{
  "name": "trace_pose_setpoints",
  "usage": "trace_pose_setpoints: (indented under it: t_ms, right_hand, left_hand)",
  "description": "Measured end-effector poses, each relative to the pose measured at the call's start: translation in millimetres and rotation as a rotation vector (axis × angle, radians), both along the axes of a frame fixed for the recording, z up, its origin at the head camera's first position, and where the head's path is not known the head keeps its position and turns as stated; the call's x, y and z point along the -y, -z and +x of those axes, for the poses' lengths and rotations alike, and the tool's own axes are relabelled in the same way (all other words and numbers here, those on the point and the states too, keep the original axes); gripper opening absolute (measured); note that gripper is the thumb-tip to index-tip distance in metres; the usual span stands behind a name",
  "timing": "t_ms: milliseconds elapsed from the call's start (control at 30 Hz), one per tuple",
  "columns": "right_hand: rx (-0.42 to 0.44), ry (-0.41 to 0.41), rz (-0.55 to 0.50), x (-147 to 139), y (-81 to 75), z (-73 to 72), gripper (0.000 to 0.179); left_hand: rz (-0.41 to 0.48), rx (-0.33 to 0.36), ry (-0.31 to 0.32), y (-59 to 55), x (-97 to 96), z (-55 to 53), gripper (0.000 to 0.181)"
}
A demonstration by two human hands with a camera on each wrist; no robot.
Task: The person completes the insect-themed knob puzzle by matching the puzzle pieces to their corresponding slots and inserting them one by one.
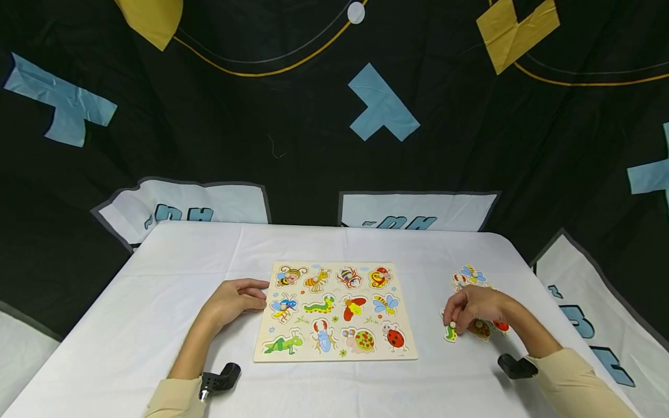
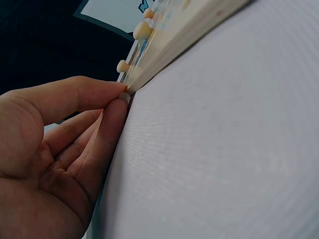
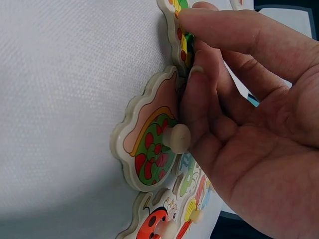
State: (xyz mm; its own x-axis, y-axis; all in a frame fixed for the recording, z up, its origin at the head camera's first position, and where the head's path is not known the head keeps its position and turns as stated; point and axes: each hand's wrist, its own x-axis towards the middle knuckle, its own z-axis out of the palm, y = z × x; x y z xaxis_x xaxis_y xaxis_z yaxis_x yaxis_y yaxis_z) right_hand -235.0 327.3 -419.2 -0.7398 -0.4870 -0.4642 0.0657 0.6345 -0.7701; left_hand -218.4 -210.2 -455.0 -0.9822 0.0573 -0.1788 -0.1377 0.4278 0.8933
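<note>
A wooden insect puzzle board (image 1: 334, 355) lies flat on the white table, with insect pictures across it. My left hand (image 1: 230, 302) rests beside it, its fingertips touching the board's left edge; the left wrist view shows the thumb and a finger (image 2: 112, 124) close together at that edge. To the right of the board, my right hand (image 1: 478, 305) pinches a green caterpillar piece (image 1: 450, 332), tilted up in the right wrist view. Just below that hand lies a snail piece (image 3: 149, 144) with a wooden knob. A ladybug piece (image 3: 152, 221) sits beside the snail.
More loose pieces, among them a blue-winged insect (image 1: 472, 273), lie partly behind the right hand. The white tablecloth (image 1: 313, 392) spreads around the board. A dark curtain (image 1: 292, 157) hangs behind the table. Each wrist carries a black camera mount (image 1: 222, 378).
</note>
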Motion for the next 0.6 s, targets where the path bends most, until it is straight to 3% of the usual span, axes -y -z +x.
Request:
trace_pose_setpoints:
  t_ms: [600]
  right_hand:
    - [-0.011,0.012,0.030,0.6,1.6,0.7,0.026]
  left_hand:
    - [-0.012,-0.002,-0.003,0.7,0.1,-1.1,0.051]
